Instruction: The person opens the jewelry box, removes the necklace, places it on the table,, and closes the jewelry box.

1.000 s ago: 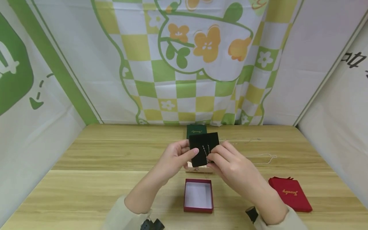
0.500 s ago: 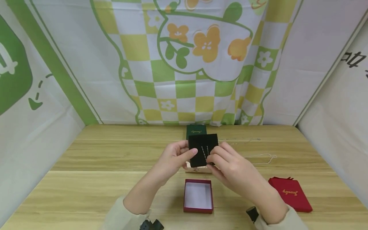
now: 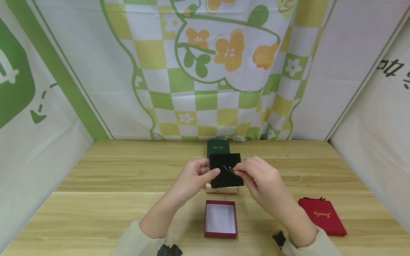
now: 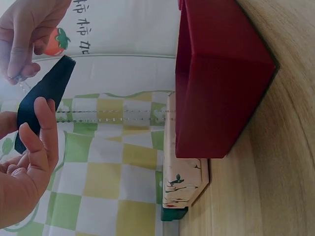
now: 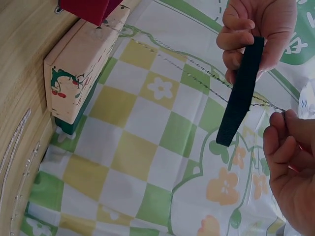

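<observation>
My left hand (image 3: 190,179) holds a black square jewelry pad (image 3: 224,181), its thumb on the top face and its fingers beneath. In the right wrist view the pad (image 5: 239,93) shows edge-on. The fingertips of my right hand (image 3: 262,177) pinch a thin silver chain necklace (image 3: 227,169) just above the pad's face. Beneath the pad, two strands of the necklace (image 4: 113,112) hang down in the left wrist view, toward the boxes. An uncovered red box (image 3: 221,235) with a white inside sits on the table nearer the body.
A cream floral box (image 5: 74,73) stands behind the red one, partly hidden by the pad. Farther back lies a dark green item (image 3: 218,145) with gold lettering. On the right are a red jewelry pouch (image 3: 323,215), a silver chain (image 3: 299,173) and finer chains (image 3: 282,155).
My right hand has lifted slightly up and to the right, drawing the necklace off the pad's face. The pad has dropped a little in the head view.
</observation>
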Demonstrator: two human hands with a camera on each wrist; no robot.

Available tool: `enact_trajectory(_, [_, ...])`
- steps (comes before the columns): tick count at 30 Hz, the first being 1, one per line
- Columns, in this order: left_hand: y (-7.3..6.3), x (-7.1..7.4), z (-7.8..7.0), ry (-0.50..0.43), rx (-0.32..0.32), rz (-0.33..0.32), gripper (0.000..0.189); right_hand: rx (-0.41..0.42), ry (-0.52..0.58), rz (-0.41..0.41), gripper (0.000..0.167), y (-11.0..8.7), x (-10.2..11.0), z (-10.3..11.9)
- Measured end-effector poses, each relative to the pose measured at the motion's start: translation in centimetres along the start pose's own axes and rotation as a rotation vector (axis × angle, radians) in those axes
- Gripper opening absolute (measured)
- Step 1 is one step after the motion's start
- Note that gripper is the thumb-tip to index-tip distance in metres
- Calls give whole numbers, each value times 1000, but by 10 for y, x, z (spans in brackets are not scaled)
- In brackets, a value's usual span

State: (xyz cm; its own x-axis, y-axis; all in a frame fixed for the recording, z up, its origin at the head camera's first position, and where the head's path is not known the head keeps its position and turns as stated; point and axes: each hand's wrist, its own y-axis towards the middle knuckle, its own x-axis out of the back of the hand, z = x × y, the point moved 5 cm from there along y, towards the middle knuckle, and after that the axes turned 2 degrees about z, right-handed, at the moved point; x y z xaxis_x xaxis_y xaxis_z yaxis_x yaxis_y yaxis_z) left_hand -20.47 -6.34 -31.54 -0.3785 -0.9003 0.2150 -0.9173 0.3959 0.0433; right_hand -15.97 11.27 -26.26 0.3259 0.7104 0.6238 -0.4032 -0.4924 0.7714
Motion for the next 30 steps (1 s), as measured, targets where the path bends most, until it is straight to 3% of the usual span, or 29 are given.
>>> enact_trajectory(3, [1, -1, 3, 25, 15, 4, 18, -44, 31, -8, 26, 1, 0, -3])
enact_trajectory(6, [1, -1, 5, 24, 31, 7, 18, -65, 70, -34, 2, 3, 1, -5])
enact_trajectory(8, [2, -1, 7, 14, 39, 9, 22, -75, 103, -54, 12, 5, 2, -7])
enact_trajectory(12, [3, -2, 9, -1, 52, 17, 31, -89, 169, -87, 6, 9, 5, -8])
enact_trajectory(15, [3, -2, 10, -2, 59, 17, 32, -90, 195, -98, 20, 12, 7, -9])
enact_trajectory(19, [4, -1, 11, -4, 62, 9, 30, -110, 215, -94, 5, 16, 12, -10])
enact_trajectory(23, [4, -1, 12, -1, 66, 2, 28, -151, 243, -91, 2, 18, 18, -12])
enact_trajectory(30, [4, 1, 13, 30, 62, -6, 22, -151, 314, -174, 16, 20, 27, -14])
